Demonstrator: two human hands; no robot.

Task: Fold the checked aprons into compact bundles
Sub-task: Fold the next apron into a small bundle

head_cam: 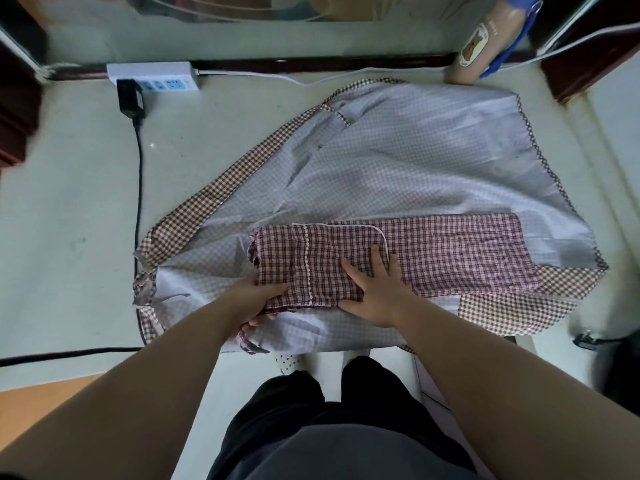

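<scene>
**Two hands fold a checked apron on a pale tabletop**

The left hand point(258, 299) grips the left end of a folded band of dark red checked cloth point(450, 258), its fingers curled under the edge. The right hand point(375, 292) lies flat on top of the band near its middle, fingers straight and spread, pressing it down beside a white piped seam.

The band lies across the near part of a spread apron point(415, 161). The apron is pale side up, with a red checked border along its left and near right edges. Whether the band is part of this apron or a separate one cannot be told.

On the table point(69, 209), at the far left, sits a white power strip point(156, 75) with blue sockets. A black adapter point(130, 98) is plugged into it, and its black cable point(139, 188) runs towards the viewer, left of the apron. At the far right, a tan bottle point(485, 46) stands close to the apron's far edge. Its label shows a brown shape, but any writing is too small to read.
</scene>
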